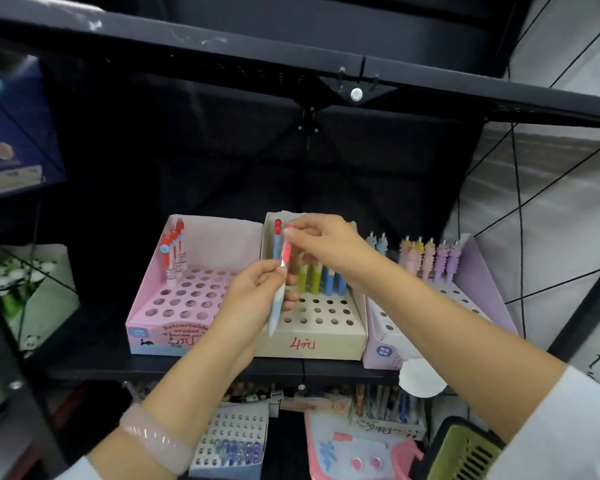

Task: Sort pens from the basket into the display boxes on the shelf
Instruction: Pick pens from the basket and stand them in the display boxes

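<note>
My left hand [257, 296] grips a bundle of pale blue pens [277, 306] with red tops, held upright over the beige display box [312, 344] marked in red. My right hand [323, 244] pinches the pink-red top of one pen [286, 252] in that bundle. Green, yellow and blue pens [321, 280] stand in the beige box's holes. The pink display box [160, 327] on the left holds a few red-topped pens [173, 252] at its back left corner. The lilac box [478, 271] on the right holds pastel pens [430, 258]. The green basket [465, 452] shows at the bottom right.
A black shelf board [222, 367] carries the three boxes; another black shelf [291, 60] runs overhead. Below are a white holed pen box [229, 441], a pink item [354, 455] and more pen boxes. A blue box [11, 133] stands at the left.
</note>
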Tool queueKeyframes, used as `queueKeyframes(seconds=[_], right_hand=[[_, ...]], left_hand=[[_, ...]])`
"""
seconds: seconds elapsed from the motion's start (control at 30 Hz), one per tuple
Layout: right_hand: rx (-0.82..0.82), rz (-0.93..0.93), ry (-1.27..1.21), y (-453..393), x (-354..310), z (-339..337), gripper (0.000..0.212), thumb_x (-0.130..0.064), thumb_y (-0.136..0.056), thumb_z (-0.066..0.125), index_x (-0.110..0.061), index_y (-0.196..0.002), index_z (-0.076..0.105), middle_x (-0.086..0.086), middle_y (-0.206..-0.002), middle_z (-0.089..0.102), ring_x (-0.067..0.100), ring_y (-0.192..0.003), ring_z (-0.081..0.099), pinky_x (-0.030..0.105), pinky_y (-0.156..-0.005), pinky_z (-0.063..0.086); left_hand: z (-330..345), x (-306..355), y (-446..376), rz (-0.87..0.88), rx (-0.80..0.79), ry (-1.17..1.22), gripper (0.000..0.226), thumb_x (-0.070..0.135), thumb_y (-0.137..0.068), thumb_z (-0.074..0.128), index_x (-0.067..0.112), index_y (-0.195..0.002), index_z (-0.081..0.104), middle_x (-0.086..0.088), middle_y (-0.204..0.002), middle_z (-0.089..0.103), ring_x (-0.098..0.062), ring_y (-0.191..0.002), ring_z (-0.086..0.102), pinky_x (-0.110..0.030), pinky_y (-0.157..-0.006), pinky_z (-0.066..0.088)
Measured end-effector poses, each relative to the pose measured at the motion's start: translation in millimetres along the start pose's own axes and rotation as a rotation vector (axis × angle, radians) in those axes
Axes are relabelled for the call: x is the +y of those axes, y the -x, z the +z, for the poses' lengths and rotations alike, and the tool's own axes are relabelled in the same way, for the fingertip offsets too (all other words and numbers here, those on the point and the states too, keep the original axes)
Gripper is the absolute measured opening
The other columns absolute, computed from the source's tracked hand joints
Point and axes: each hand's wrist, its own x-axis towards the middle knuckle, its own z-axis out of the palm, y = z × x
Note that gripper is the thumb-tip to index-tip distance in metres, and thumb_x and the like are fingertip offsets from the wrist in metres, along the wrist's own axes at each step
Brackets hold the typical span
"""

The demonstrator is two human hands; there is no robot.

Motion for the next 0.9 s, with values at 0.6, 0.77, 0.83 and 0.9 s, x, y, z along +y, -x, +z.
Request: queueKeyframes(seconds=[0.6,0.77,0.83,0.9], right_hand=[[0.200,-0.215,0.242,-76.8,-20.6,134.1,0.012,-0.028,-0.089,0.060,-0.018,-0.089,0.053,0.005,-0.073,0.068,0.017,-0.072,0.066,0.033,-0.071,0.054],[0.287,-0.242,0.280,-82.1,-20.5,135.7,0.016,-0.029,-0.090,0.059,-0.014,-0.094,0.057,-0.002,-0.069,0.063,0.008,-0.063,0.059,0.017,-0.059,0.043],[0.407,-0.247,0.319,-88.5,-21.9,124.6,0.020,-0.031,-0.091,0.058,-0.013,-0.097,0.058,-0.006,-0.067,0.058,0.009,-0.062,0.056,0.018,-0.057,0.037],[0.436,-0.226,0.367,-94.9,-20.3,116.4,0.022,-0.032,-0.092,0.055,-0.011,-0.102,0.057,-0.003,-0.072,0.060,0.017,-0.070,0.060,0.025,-0.062,0.039]], left_hand=[[-163.1,4.6,-4.9,0.129,0.344,-0.577,0.036,0.027,-0.093,0.052,0.017,-0.127,0.050,0.003,-0.127,0.052,-0.011,-0.116,0.046,-0.027,-0.094,0.033],[-162.0,3.1,-2.7,0.080,0.296,-0.553,0.034,0.026,-0.095,0.049,0.018,-0.128,0.049,0.006,-0.116,0.052,-0.007,-0.103,0.047,-0.011,-0.070,0.034],[-162.0,4.5,-2.0,0.077,0.283,-0.551,0.033,0.026,-0.095,0.048,0.019,-0.128,0.049,0.007,-0.114,0.052,-0.006,-0.100,0.047,-0.010,-0.065,0.034],[-161.3,5.9,-2.4,0.074,0.276,-0.544,0.031,0.026,-0.096,0.047,0.021,-0.126,0.049,0.010,-0.109,0.052,-0.003,-0.096,0.049,-0.011,-0.063,0.035]])
